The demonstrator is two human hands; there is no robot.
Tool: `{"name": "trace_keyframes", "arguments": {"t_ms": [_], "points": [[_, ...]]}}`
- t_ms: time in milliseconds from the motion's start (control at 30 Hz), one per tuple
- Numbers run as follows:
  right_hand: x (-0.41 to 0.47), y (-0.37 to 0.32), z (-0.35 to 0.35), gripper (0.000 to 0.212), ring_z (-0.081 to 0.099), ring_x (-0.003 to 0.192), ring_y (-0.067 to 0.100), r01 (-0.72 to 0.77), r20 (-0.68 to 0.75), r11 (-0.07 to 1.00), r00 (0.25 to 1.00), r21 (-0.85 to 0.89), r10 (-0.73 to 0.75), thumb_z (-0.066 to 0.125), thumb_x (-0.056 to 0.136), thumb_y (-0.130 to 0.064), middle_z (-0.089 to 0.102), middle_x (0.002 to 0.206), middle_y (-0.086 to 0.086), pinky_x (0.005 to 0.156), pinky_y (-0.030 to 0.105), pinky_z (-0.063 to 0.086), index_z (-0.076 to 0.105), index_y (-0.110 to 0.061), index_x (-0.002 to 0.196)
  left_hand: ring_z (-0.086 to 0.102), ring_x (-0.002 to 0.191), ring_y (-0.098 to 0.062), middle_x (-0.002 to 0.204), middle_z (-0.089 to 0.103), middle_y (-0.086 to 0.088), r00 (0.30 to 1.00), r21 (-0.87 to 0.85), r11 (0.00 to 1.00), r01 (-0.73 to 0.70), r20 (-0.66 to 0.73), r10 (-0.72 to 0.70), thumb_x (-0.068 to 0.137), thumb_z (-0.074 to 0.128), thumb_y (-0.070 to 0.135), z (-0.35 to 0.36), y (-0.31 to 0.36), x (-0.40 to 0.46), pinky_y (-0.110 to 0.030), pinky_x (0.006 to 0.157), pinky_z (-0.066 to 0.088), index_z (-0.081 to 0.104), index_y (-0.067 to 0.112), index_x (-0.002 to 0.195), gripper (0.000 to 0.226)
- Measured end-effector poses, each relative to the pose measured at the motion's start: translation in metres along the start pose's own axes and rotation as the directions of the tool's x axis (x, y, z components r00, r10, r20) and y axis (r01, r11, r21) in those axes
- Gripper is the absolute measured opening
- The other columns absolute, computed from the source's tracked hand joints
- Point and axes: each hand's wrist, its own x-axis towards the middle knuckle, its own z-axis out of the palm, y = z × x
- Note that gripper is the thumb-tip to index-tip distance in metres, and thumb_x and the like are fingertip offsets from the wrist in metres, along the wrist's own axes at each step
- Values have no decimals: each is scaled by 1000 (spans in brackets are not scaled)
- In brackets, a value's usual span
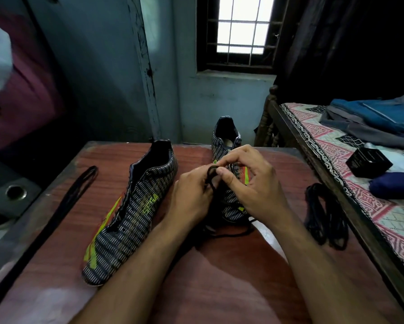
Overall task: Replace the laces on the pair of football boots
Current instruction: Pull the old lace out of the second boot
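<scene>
A reddish-brown wooden table [219, 288] fills the lower view, set against a blue-grey wall below a barred window [240, 26]; a bed with a patterned red-and-white cover [350, 169] stands at the right, partly cut off. A black football boot with white dashes and neon-yellow streaks [128, 213] lies on the table at the left, with no lace visible in it. Its matching second boot [226, 139] stands just right of it, its front hidden behind both hands. The left hand [191, 195] and right hand [252, 183] pinch a black lace loop [211, 175] over that boot (which eyelet cannot be made out). A coiled black lace [324, 216] lies right; another flat black lace [79, 185] lies far left.
</scene>
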Motion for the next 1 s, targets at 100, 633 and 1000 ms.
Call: {"name": "trace_keyframes", "arguments": {"t_ms": [100, 633, 1000], "points": [[-1, 15, -5, 32, 57, 114, 11, -101, 116, 987, 987, -122, 115, 73, 84, -28, 59, 113, -9, 101, 34, 47, 68, -26, 115, 69, 77, -14, 81, 71, 6, 987, -127, 992, -10, -158, -11, 105, 54, 30, 1, 3, 2, -41, 69, 55, 68, 20, 97, 19], [-5, 24, -1, 29, 41, 113, 4, -125, 222, 931, 952, -342, 209, 81, 81, -45, 48, 118, -19, 103, 44, 39, 70, -45, 108, 53, 63, 0, 82, 57, 15, 854, -138, 957, -254, -496, 156, 109, 47, 17, -15, 23, -2, -23, 59, 43, 62, 12, 105, 17], [-2, 28, -12, 28, 60, 105, 9, -266, 206, 944, 930, -196, 305, 88, 77, -34, 61, 107, -14, 95, 36, 52, 73, -36, 99, 66, 102, -17, 105, 70, 17, 985, 426, 905, 17, 148, -88, 92, 63, 53, -26, 12, 4, -36, 78, 52, 65, 41, 106, 18]]}}
